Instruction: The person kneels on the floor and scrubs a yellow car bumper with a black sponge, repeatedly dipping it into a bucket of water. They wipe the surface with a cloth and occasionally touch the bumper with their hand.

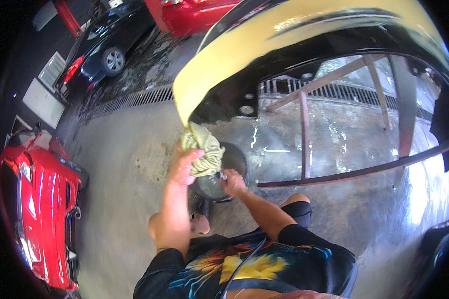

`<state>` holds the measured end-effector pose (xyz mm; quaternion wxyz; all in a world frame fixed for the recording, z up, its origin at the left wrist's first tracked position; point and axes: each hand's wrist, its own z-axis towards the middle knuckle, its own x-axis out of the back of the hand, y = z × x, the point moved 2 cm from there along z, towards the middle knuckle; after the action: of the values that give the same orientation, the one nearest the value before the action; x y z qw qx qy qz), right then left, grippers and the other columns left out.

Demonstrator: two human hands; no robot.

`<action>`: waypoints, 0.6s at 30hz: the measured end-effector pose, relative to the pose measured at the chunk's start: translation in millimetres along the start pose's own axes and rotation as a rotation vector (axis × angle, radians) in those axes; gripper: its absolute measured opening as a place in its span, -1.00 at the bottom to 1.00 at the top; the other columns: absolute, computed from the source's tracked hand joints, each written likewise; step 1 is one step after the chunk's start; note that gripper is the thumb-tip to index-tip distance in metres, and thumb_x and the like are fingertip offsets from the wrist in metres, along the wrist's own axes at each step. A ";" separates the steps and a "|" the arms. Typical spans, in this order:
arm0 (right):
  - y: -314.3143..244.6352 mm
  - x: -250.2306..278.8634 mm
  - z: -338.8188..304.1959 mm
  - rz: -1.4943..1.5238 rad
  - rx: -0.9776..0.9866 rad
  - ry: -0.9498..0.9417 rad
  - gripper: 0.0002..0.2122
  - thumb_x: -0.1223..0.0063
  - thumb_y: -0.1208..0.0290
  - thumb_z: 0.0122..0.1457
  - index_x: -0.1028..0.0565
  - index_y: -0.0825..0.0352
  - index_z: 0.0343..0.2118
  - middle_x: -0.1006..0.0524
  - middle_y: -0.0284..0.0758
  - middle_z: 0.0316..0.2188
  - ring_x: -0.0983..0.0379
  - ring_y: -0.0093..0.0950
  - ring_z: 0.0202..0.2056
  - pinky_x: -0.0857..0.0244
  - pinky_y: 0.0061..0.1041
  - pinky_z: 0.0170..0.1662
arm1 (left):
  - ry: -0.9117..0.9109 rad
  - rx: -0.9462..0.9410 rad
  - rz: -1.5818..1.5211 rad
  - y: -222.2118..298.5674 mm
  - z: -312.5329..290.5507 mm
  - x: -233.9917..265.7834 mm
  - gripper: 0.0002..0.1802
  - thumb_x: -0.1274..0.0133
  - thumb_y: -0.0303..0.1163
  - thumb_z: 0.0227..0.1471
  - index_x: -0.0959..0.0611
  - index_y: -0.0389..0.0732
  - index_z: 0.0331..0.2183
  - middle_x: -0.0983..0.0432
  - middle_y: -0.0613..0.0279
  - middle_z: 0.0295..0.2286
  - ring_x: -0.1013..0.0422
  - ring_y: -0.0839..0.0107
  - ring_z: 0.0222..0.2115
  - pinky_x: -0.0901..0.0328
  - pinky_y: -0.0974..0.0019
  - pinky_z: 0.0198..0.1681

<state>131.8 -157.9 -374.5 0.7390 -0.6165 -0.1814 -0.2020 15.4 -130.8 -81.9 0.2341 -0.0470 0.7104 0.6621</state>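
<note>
My left hand [184, 167] is closed around a crumpled pale yellow-green cloth [207, 149]. The cloth reaches the lower left tip of a yellow car bumper [229, 56], and whether it presses on it is hard to tell. Lower and to the right, my right hand [233, 183] grips a small dark stick-like thing with a pale end [221, 175]; its kind is not clear. Beneath both hands is a dark round tub [238, 158], partly hidden by the cloth and my hands.
A brown frame stand [304, 134] is under the bumper, its lower bar running right of my right hand. A floor grating [139, 98] crosses behind. Red car parts [45, 199] stand at left, a dark car [102, 52] farther back. The concrete floor looks wet at right.
</note>
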 end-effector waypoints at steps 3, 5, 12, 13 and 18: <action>-7.2 -2.6 -10.5 -0.188 0.023 -0.110 -0.51 -0.08 0.23 0.28 -0.43 0.06 0.30 -0.52 -0.11 0.04 -0.44 -0.04 0.11 -0.35 0.00 0.12 | -0.071 -0.311 0.252 95.8 3.9 -73.9 -0.19 -0.31 -0.38 -0.15 -0.50 -0.39 0.18 -0.61 0.03 -0.03 -0.60 0.22 -0.06 -0.53 0.11 0.06; -12.4 -0.9 -15.7 -0.276 0.059 -0.094 -0.48 -0.09 0.22 0.28 -0.42 0.03 0.32 -0.50 -0.09 0.06 -0.42 -0.05 0.13 -0.35 -0.01 0.12 | -0.286 -0.583 0.239 161.1 17.3 -137.7 -0.17 -0.29 -0.33 -0.10 -0.48 -0.39 0.22 -0.61 0.00 0.00 -0.60 0.19 -0.01 -0.51 0.08 0.10; -22.0 4.3 -17.3 -0.375 0.021 -0.141 -0.50 -0.07 0.19 0.35 -0.37 -0.02 0.36 -0.49 -0.14 0.05 -0.42 -0.11 0.13 -0.36 -0.07 0.17 | -0.674 -1.079 0.828 268.2 68.5 -419.5 -0.32 -0.16 -0.37 0.20 -0.34 -0.15 0.31 -0.42 -0.08 0.17 -0.50 0.13 0.03 -0.46 0.06 0.15; -22.6 5.8 -17.3 -0.369 0.037 -0.079 -0.49 -0.07 0.19 0.35 -0.37 -0.02 0.36 -0.49 -0.14 0.05 -0.42 -0.11 0.13 -0.36 -0.07 0.17 | -0.693 -1.172 1.030 255.3 53.1 -468.4 -0.18 -0.11 -0.48 0.20 -0.21 -0.11 0.42 -0.34 -0.16 0.21 -0.49 0.15 0.00 -0.47 0.12 0.13; -20.2 4.5 -23.1 -0.366 0.011 -0.099 -0.49 -0.07 0.21 0.34 -0.36 0.00 0.36 -0.47 -0.12 0.09 -0.41 -0.12 0.12 -0.35 -0.08 0.17 | -0.567 -1.921 1.347 206.7 42.2 -495.2 -0.58 -0.22 -0.43 0.11 -0.75 -0.15 0.04 -0.62 -0.07 -0.08 -0.57 0.24 -0.15 -0.51 0.10 0.03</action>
<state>125.5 -184.2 -359.3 0.6835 -0.5783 -0.3278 -0.3016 387.6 -186.1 303.0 -0.1410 0.3248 -0.2663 0.8965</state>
